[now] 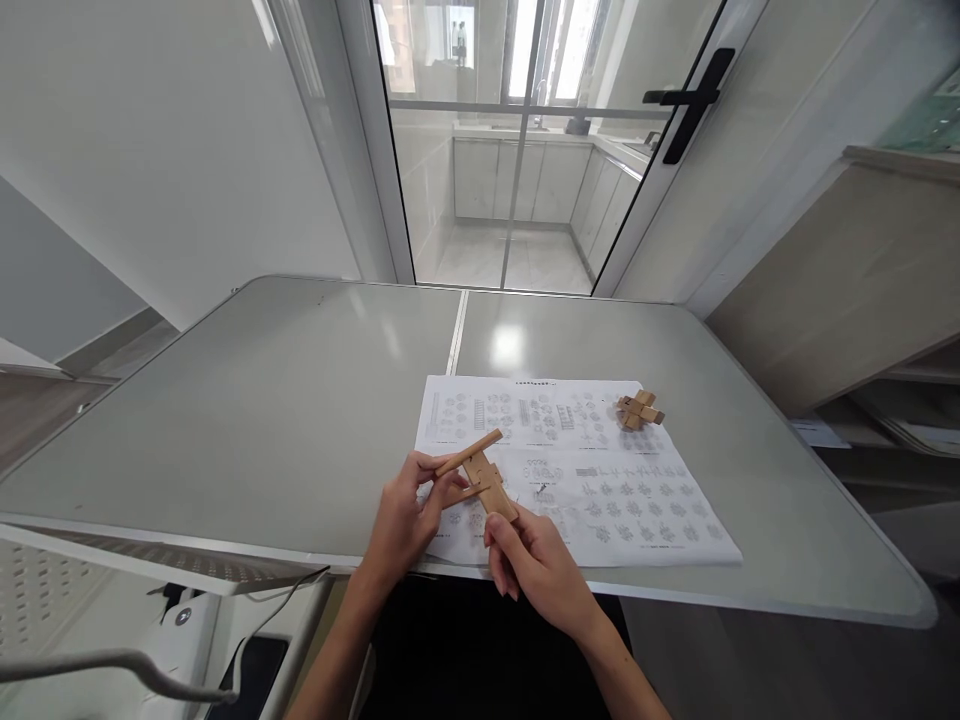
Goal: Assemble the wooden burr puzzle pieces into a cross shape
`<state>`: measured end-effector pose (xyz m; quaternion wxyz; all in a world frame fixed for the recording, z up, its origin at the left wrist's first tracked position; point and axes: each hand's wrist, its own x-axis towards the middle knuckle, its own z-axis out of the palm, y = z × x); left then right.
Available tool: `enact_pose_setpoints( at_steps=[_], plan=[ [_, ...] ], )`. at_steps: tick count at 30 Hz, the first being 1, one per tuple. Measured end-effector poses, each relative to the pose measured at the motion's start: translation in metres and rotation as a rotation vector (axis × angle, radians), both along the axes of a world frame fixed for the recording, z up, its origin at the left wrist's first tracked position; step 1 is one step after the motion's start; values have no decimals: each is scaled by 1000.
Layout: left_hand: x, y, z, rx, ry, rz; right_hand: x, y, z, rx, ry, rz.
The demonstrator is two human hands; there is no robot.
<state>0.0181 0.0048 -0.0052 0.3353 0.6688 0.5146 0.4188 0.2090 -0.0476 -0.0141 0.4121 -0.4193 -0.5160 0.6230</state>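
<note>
Both hands are over the near edge of a printed instruction sheet (540, 520). My right hand (536, 555) pinches the lower end of a flat, notched wooden puzzle piece (491, 485) between thumb and fingers. My left hand (409, 510) is closed on a slim wooden stick (471, 452) that slants up to the right across the top of the notched piece. A second thin wooden stick (465, 494) lies below it, running from the left fingers to the notched piece. Whether the sticks are joined to that piece, I cannot tell. On the sheet's far right corner sits an assembled wooden burr puzzle (639, 410).
The sheet lies on a pale folding table (300, 400) with a seam across it. Behind the table stands a glass door (517, 180) with a black handle (694, 100). At lower left are a white device (180, 640), a cable and a dark phone-like slab (251, 680).
</note>
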Motion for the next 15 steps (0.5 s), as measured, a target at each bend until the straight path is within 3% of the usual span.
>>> enact_pose_setpoints(
  at_steps=[15],
  plan=[
    [-3, 0, 3, -55, -5, -72, 1, -3, -3, -38, 48, 0]
  ],
)
